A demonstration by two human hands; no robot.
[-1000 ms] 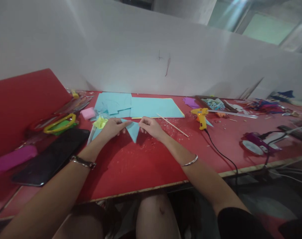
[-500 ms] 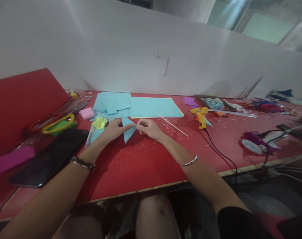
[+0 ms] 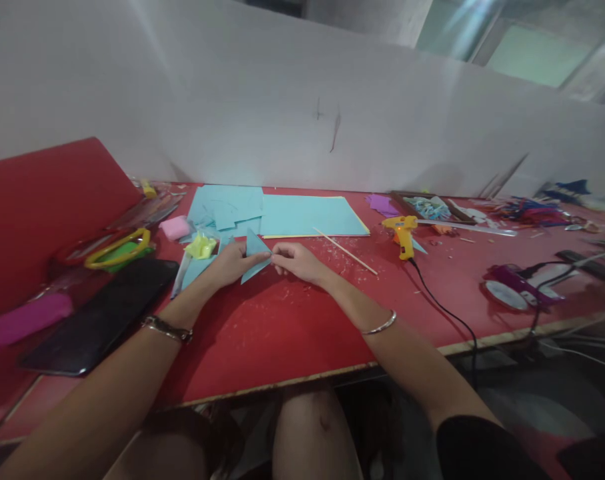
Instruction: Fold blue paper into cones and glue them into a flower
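Note:
A folded triangular piece of light blue paper is held up over the red table. My left hand grips it from the left, thumb across its near face. At the right corner, the fingertips of my right hand pinch together on the paper's point. The thumb of one hand almost meets the fingers of the other there. Behind the hands lie light blue sheets and smaller cut pieces. A thin wooden stick rests to the right of my right hand.
A yellow glue gun with a black cord lies to the right, near purple paper and a tray of scraps. On the left are a black phone, yellow-handled scissors, and pink and yellow lumps. A purple device sits far right.
The blue paper triangle has tilted in my fingers, its lower tip swinging left and slightly up. Both hands keep their hold in almost the same place.

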